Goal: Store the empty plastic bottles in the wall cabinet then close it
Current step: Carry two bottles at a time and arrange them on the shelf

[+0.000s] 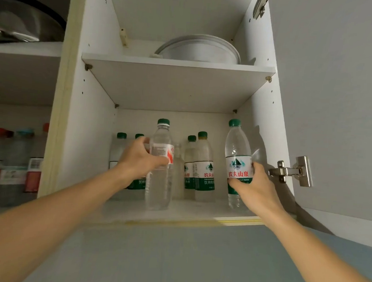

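Two upright clear plastic green-capped bottles are gripped above the white cabinet's lower shelf (183,212): the left hand (139,157) is curled round one (159,182), the right hand (252,186) round the other (237,152).

back bottles (129,150): behind our left hand (140,160), labels mostly hidden
door (335,106): right of our right hand (254,188), cut off by frame edge
side bottles (11,163): far left of left hand, too blurred to read

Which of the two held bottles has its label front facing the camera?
The bottle in the right hand, by the cabinet's right wall: its label shows mountain logo and red characters. The left hand's bottle shows small print.
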`<state>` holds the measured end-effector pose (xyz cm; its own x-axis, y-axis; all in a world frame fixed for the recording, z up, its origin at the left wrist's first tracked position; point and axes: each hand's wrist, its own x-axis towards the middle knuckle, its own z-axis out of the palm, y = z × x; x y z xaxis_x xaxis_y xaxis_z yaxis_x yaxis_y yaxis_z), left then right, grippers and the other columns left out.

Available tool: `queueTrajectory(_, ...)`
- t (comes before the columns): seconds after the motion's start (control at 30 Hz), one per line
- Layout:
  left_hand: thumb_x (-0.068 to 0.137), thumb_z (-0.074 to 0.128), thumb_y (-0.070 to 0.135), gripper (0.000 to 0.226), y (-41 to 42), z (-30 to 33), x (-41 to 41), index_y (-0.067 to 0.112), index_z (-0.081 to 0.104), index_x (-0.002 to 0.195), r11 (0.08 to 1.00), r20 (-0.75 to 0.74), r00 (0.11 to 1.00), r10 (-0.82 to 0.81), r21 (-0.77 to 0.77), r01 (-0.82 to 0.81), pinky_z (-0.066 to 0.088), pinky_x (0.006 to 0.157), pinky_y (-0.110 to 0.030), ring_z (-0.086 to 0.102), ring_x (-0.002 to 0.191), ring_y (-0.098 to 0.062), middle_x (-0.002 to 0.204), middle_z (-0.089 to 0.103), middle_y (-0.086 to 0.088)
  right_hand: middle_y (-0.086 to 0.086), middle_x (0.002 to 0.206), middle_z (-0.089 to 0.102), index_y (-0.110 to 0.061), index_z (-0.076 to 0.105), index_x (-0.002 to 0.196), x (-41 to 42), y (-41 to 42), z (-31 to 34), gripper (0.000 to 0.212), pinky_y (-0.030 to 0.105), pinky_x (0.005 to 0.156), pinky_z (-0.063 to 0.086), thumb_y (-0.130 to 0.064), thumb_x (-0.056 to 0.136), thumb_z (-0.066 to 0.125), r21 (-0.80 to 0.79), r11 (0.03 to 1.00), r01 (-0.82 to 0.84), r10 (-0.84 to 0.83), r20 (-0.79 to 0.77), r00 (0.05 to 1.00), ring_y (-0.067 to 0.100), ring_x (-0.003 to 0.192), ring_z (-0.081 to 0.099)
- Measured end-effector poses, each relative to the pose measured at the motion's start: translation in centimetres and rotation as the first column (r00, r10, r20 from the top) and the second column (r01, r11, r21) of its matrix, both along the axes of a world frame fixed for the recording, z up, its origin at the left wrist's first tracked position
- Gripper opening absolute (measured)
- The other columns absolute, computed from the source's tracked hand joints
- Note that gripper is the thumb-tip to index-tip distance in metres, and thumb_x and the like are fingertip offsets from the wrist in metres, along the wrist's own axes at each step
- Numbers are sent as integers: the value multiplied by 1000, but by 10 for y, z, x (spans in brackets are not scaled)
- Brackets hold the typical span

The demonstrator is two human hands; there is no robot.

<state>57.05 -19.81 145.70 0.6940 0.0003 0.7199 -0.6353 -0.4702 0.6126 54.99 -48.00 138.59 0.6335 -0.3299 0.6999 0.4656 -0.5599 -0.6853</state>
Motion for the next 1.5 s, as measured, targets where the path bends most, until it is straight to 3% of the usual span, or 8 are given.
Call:
queueTrajectory(0.17, 73, 87, 26, 55, 45, -1, 0, 27, 50, 113, 987, 18, 987, 159, -34, -158, 44, 59, -24, 60, 81, -7, 93, 59, 13, -24, 97, 55, -30, 43, 137, 0, 6, 1, 65, 20, 60, 39, -42, 83, 76, -17, 1000, -4, 4, -6, 1000, -4, 81, 56)
queueTrajectory(0.4, 76, 86, 25, 74, 63, -10, 4, 19, 44, 137, 970, 45, 969, 241, -39, -240, 55, 75, -37, 64, 93, -21, 120, 62, -5, -18, 106, 62, -28, 49, 133, 1, 16, 5, 64, 29, 75, 43, -46, 80, 80, -66, 997, -45, 42, -41, 998, 10, 100, 61)
queueTrajectory(0.53, 76, 85, 38, 101, 42, -17, 0, 16, 23, 153, 771, 428, 736, 525, 128, -624, 46, 100, -45, 44, 130, -38, 150, 35, -19, -15, 103, 65, -27, 53, 119, 2, 13, 14, 58, 22, 63, 41, -39, 74, 86, -74, 997, -22, 17, -66, 998, 1, 90, 60)
queueTrajectory(0.63, 78, 78, 53, 100, 13, -11, -7, 10, 27, 152, 646, 691, 560, 457, 176, -743, 31, 116, -52, 31, 141, -40, 153, 27, -23, -8, 106, 66, -24, 51, 119, 5, 12, 23, 61, 25, 64, 45, -36, 72, 88, -81, 997, -4, -6, -126, 992, 9, 92, 62)
queueTrajectory(0.77, 79, 75, 57, 96, -34, -3, 1, 15, 29, 153, 702, 662, 716, 222, 401, -589, 37, 112, -43, 35, 138, -30, 151, 33, -13, 0, 115, 67, -17, 53, 128, 10, 10, 35, 65, 33, 78, 55, -35, 75, 86, -195, 981, -9, -44, -264, 963, 18, 101, 64)
queueTrajectory(0.93, 77, 82, 46, 117, -74, -6, 34, 30, -1, 158, 738, 234, 952, 197, 604, -301, 56, 93, -47, 60, 113, -27, 148, 45, -15, 8, 125, 65, -10, 48, 136, 21, 9, 45, 69, 37, 94, 54, -26, 80, 84, -246, 969, -1, -89, -354, 931, 25, 112, 63)
queueTrajectory(1.13, 84, 80, 34, 125, -97, -11, 77, 37, -22, 155, 782, 46, 993, 113, 612, -117, 47, 99, -41, 56, 125, -31, 154, 41, -18, 16, 139, 53, -1, 31, 145, 36, 8, 51, 73, 37, 96, 53, -17, 89, 76, -315, 945, 92, -213, -373, 903, 32, 123, 57)
queueTrajectory(1.5, 87, 76, 38, 128, -132, -13, 110, 23, -33, 152, 619, 126, 985, 116, 766, -171, 51, 69, -35, 58, 73, -17, 114, 65, -13, 13, 129, 62, -3, 48, 139, 67, -4, 63, 67, 29, 84, 53, -27, 85, 80, -421, 907, 30, -240, -456, 857, 28, 115, 62)
